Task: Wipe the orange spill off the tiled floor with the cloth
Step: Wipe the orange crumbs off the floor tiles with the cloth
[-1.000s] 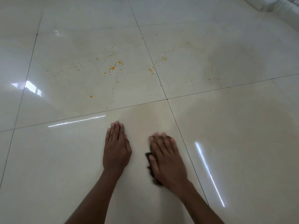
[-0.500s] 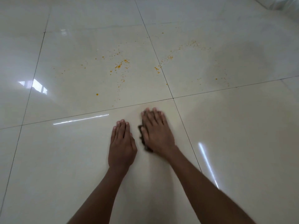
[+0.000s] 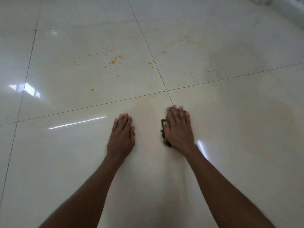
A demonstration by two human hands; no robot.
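Right hand (image 3: 178, 127) flat, fingers straight, pressing on the small dark grey-green crumpled cloth (image 3: 164, 131); only the cloth's left edge shows, beside the thumb. Left hand (image 3: 122, 134) flat on the glossy cream tiled floor (image 3: 238, 129), holding nothing. Cloth looks soft and light and will likely bunch when pushed, so a palm over its middle beats an edge pinch. Floor looks slick. Scattered orange spill specks (image 3: 113, 62) lie well ahead, past the grout line. No containers in view.

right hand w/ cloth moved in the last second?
Yes. Right hand, pressing the cloth, went forward toward the grout-line crossing, then right; it now sits on the line it was left of.
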